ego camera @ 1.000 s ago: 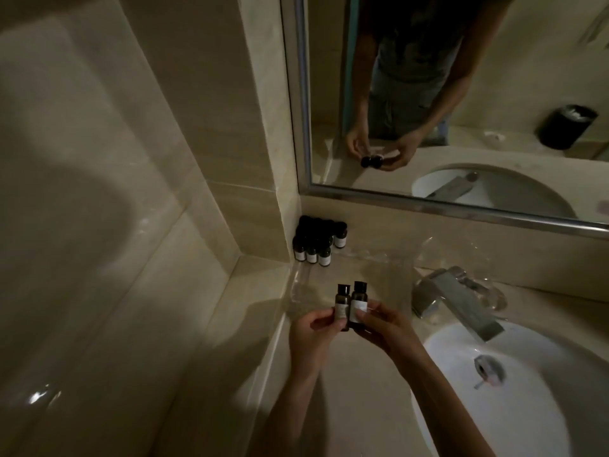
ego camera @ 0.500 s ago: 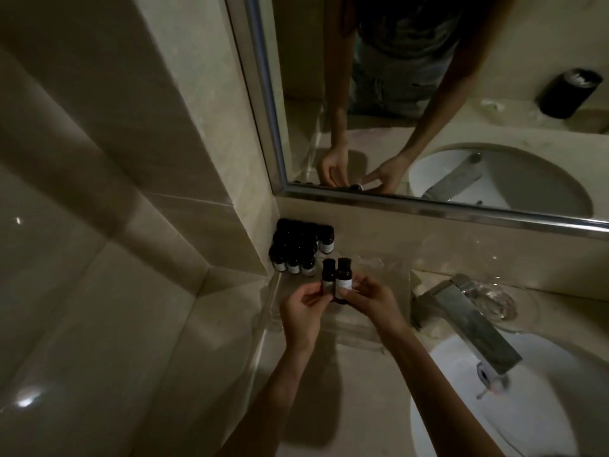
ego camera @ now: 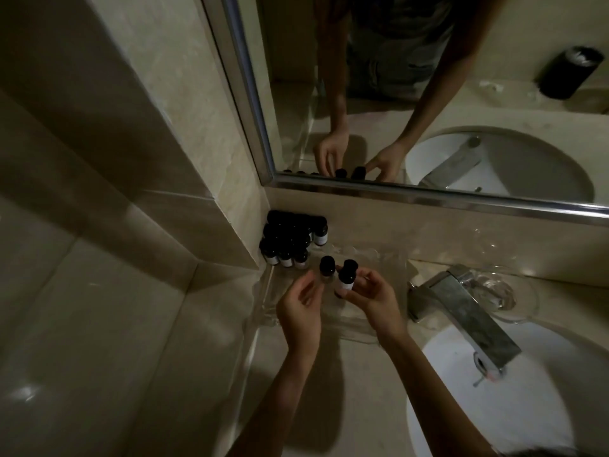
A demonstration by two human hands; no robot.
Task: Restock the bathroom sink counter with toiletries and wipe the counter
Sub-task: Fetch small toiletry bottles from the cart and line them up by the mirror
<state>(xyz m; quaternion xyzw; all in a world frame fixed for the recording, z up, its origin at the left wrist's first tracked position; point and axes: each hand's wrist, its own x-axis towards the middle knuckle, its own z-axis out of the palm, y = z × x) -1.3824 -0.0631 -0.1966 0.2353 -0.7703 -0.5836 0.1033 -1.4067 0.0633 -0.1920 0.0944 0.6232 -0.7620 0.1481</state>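
Fingertips of right hand pinch held bottle, a small dark one with black cap and white label, upright or slightly tilted, just above clear tray. Left hand has loosely curled fingers and grips nothing. It sits just beside second bottle, which stands on the tray. Cannot tell if they touch. Second bottle is just left of the held one, apparently not touching it. Bottle cluster, same type, is packed into the back-left corner against the wall, near both loose bottles. Tray lies on beige counter, left of chrome faucet. Glass dish is behind the faucet. White sink is at right. Mirror above reflects both hands and bottle caps.
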